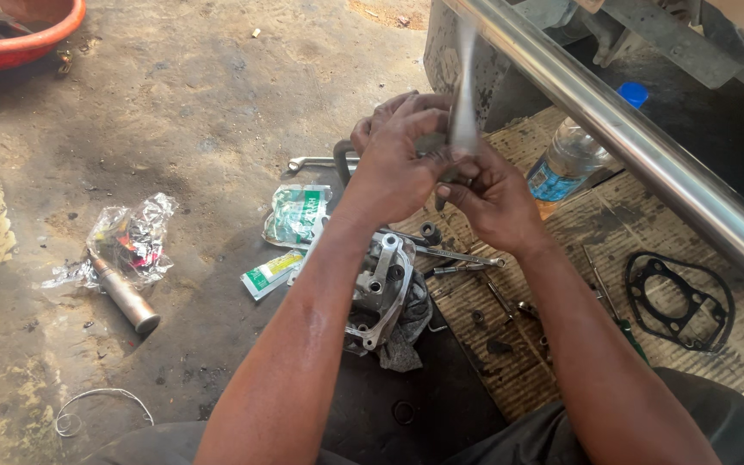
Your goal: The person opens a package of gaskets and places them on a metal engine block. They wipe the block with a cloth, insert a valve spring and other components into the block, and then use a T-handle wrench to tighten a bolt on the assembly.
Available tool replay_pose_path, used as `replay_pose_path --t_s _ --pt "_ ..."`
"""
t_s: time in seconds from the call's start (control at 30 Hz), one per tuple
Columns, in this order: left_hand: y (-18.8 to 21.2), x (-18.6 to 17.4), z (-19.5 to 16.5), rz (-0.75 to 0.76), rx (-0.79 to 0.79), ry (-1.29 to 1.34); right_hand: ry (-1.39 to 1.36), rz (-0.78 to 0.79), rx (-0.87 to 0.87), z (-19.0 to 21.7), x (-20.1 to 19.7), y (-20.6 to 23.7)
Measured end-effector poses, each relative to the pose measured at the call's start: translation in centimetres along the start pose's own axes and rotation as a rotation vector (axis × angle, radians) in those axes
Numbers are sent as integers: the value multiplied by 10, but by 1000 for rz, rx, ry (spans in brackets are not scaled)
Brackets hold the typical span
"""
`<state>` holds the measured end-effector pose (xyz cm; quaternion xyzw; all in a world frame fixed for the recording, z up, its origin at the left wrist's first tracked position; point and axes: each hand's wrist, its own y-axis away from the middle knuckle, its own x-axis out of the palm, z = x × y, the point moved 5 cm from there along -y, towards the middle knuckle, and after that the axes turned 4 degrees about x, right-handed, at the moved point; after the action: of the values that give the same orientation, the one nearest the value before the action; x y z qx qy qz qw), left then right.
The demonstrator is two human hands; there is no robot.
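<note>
Both hands, L hand (398, 159) & R hand (492, 194), gripping blurred metal part (464, 95) at frame centre. Prob. fitting it; next needs steady alignment w/ engine casting (381, 293) below.

On the concrete floor just left of our forearm we see a green-and-white sachet (296, 215), crumpled and roughly square, and just below it a smaller flat green-and-white packet (270, 274), oblong, with a yellowish patch. Farther left lies a crinkled clear plastic wrapper (131, 241) with red and dark bits showing through it. On the cardboard to the right, a clear plastic bottle (572, 155) carries a blue label (549, 182) wrapped round its lower part.
</note>
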<state>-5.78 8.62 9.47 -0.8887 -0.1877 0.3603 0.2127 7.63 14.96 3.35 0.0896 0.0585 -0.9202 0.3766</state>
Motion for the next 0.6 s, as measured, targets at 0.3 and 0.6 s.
replay_pose_path --t_s 0.3,0.6 --pt "0 -5 -12 31 -299 -65 259 -186 -141 -7 3 -2" --pt "0 -4 -4 8 -150 -24 -105 66 -59 -9 -8 -1"
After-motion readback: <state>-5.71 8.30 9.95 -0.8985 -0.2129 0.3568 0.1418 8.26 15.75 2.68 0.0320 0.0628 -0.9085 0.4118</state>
